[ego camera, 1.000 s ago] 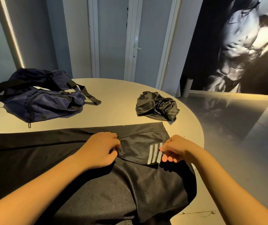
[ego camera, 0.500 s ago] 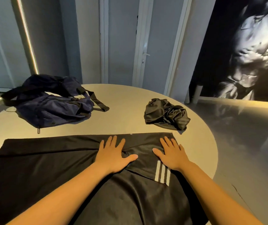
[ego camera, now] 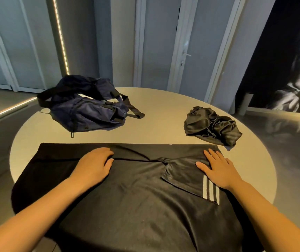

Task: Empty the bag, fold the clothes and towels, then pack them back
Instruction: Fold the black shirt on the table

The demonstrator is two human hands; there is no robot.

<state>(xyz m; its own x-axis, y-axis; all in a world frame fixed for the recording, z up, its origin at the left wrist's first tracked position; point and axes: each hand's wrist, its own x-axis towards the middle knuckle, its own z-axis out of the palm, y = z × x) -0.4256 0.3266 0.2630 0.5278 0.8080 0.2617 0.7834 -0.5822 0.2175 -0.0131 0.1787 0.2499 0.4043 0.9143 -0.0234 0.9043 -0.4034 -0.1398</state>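
On the surface [ego camera: 163,110], the left hand [ego camera: 93,163] and right hand [ego camera: 216,169] press released fingers [ego camera: 213,155] on the partly folded black striped shirt [ego camera: 136,197]; the crumpled black garment [ego camera: 210,128] awaits folding, the navy bag [ego camera: 85,110] repacking.

Table layout
Garment [ego camera: 127,206] at table's [ego camera: 163,110] near edge; bag [ego camera: 85,110] behind at far left; crumpled cloth [ego camera: 210,125] far right.
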